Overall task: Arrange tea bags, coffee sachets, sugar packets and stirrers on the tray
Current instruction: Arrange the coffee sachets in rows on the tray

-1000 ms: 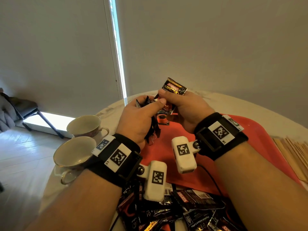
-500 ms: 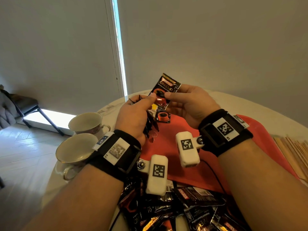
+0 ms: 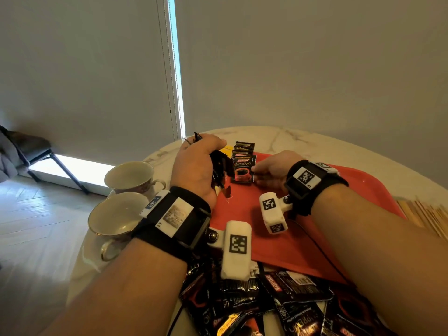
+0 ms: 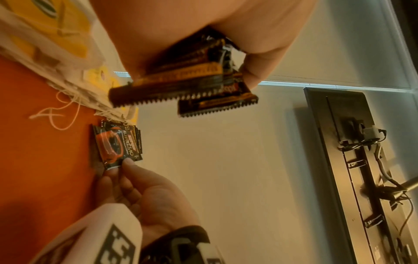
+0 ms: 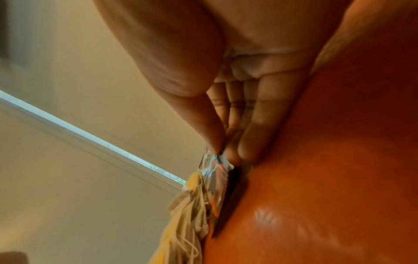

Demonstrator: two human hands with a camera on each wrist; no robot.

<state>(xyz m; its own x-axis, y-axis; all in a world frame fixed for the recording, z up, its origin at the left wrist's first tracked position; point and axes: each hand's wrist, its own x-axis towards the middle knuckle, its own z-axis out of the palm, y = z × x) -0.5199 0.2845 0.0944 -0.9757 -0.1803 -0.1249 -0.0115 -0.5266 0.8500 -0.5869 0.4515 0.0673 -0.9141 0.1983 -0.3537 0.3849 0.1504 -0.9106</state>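
A red tray (image 3: 303, 238) lies on the round marble table. My right hand (image 3: 271, 169) pinches the corner of a black coffee sachet (image 3: 243, 172) with a red cup printed on it, holding it low on a row of like sachets (image 3: 243, 147) at the tray's far end. In the left wrist view that sachet (image 4: 117, 144) sits between thumb and fingers. My left hand (image 3: 196, 166) grips a bundle of several black coffee sachets (image 4: 187, 80) just left of the row. Yellow-tagged tea bags (image 4: 45, 35) with strings lie at the tray's far left.
Two empty white teacups (image 3: 114, 217) (image 3: 129, 175) stand at the table's left edge. A heap of loose coffee sachets (image 3: 266, 304) lies in front of the tray. Wooden stirrers (image 3: 426, 217) lie to the right of the tray. A chair (image 3: 26, 149) stands on the floor at left.
My right hand has carried the single sachet from up in the air down onto the row at the tray's far end. My left hand with its bundle has sunk a little and stayed left.
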